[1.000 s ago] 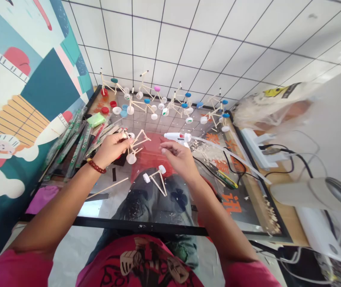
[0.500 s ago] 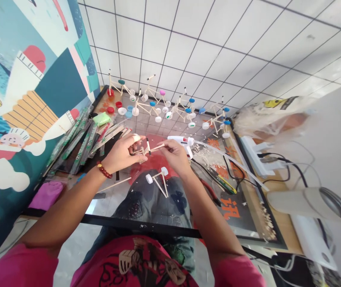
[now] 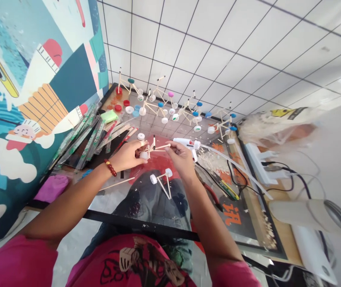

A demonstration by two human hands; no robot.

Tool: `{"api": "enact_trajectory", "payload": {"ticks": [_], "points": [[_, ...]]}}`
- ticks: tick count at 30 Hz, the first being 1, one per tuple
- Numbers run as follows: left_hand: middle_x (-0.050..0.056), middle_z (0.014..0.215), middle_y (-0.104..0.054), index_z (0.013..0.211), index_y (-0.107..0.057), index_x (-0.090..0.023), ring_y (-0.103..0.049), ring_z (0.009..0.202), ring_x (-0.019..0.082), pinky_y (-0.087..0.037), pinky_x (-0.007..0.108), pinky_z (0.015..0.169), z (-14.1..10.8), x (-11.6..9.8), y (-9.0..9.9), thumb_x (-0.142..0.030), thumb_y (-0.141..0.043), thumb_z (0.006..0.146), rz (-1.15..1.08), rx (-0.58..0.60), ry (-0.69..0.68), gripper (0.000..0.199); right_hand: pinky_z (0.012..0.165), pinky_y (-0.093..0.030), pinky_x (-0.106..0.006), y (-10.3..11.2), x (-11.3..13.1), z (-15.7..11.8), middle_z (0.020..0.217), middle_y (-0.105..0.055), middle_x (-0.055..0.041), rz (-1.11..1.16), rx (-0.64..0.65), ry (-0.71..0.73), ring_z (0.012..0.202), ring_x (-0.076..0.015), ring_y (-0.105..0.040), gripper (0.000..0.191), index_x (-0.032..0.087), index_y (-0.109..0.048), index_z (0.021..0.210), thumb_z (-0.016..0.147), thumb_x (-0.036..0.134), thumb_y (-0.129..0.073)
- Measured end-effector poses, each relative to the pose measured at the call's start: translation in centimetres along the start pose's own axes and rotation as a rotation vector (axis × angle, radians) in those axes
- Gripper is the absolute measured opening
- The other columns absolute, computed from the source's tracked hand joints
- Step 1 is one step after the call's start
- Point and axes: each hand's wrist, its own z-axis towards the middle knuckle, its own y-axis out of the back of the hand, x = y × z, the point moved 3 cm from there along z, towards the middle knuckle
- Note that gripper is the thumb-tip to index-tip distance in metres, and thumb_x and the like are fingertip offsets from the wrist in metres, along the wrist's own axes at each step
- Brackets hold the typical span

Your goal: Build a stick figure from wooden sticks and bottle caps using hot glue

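Note:
Between my two hands is a small stick model (image 3: 158,148) made of thin wooden sticks, with a black-tipped upright piece and white bottle caps at its left end. My left hand (image 3: 125,156) is closed round the cap end, thumb beside a white cap. The fingers of my right hand (image 3: 183,158) pinch the far right end of the sticks. Below them on the glass lies a V-shaped stick frame (image 3: 166,187) with two white bottle caps. A hot glue gun (image 3: 185,143) rests just beyond my right hand.
Several finished stick models (image 3: 185,111) with coloured caps line the back edge. Packaged sticks (image 3: 89,137) pile up at the left, near a pink packet (image 3: 51,188). Right are a utility knife (image 3: 229,190), red-handled pliers (image 3: 210,191), cables and a white power strip (image 3: 258,163).
The view has shifted, so the scene sits slightly right and lower. The model has turned in my hands, and its white caps now show by my left fingers.

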Motion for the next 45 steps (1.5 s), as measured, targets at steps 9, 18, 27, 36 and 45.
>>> {"api": "enact_trajectory", "payload": {"ticks": [9,18,27,36,45], "points": [[0.01,0.11,-0.071,0.131,-0.062,-0.016,-0.069,0.088,0.022,-0.058,0.034,0.077,0.1,1.2,-0.7,-0.021,-0.08,0.068,-0.07,0.007,0.025,0.066,0.081,-0.054,-0.034,0.3,-0.6,-0.2,0.09,-0.075,-0.0042,0.021,-0.039,0.017,0.081,-0.0183,-0.066,0.028,0.02,-0.074,0.09,0.076,0.043,-0.07],[0.008,0.107,-0.072,0.131,-0.062,-0.018,-0.069,0.086,0.023,-0.056,0.036,0.085,-0.3,-0.6,-0.4,-0.022,-0.085,0.068,0.061,-0.007,-0.019,0.067,0.078,-0.055,-0.033,-0.1,0.1,-0.3,0.089,-0.074,-0.004,0.016,-0.023,0.036,0.076,-0.0166,-0.064,0.027,0.02,-0.074,0.09,0.076,0.044,-0.071],[0.01,0.109,-0.073,0.137,-0.058,-0.013,-0.069,0.081,0.021,-0.056,0.033,0.078,-0.2,-0.8,-0.4,-0.027,-0.076,0.073,0.024,0.005,0.04,0.068,0.083,-0.056,-0.035,0.5,0.7,-0.5,0.099,-0.073,-0.0063,-0.015,-0.031,0.134,0.086,-0.0186,-0.067,0.024,0.021,-0.075,0.097,0.082,0.039,-0.068],[0.009,0.101,-0.074,0.138,-0.058,-0.014,-0.069,0.081,0.021,-0.057,0.033,0.075,-0.3,-0.5,-0.3,-0.033,-0.073,0.074,-0.018,-0.015,0.052,0.069,0.078,-0.054,-0.036,2.3,3.6,-2.5,0.093,-0.069,-0.0073,-0.486,-0.146,0.508,0.087,-0.0204,-0.066,0.02,0.027,-0.077,0.098,0.095,0.028,-0.057],[0.009,0.108,-0.074,0.14,-0.055,-0.015,-0.07,0.086,0.021,-0.057,0.034,0.081,-0.4,-0.1,-0.9,-0.038,-0.074,0.077,-0.11,-0.004,-0.01,0.069,0.072,-0.039,-0.035,-0.1,2.7,-3.1,0.085,-0.066,-0.0069,-0.956,-0.099,0.749,0.081,-0.0199,-0.056,0.023,0.025,-0.077,0.103,0.097,0.02,-0.055]]}}
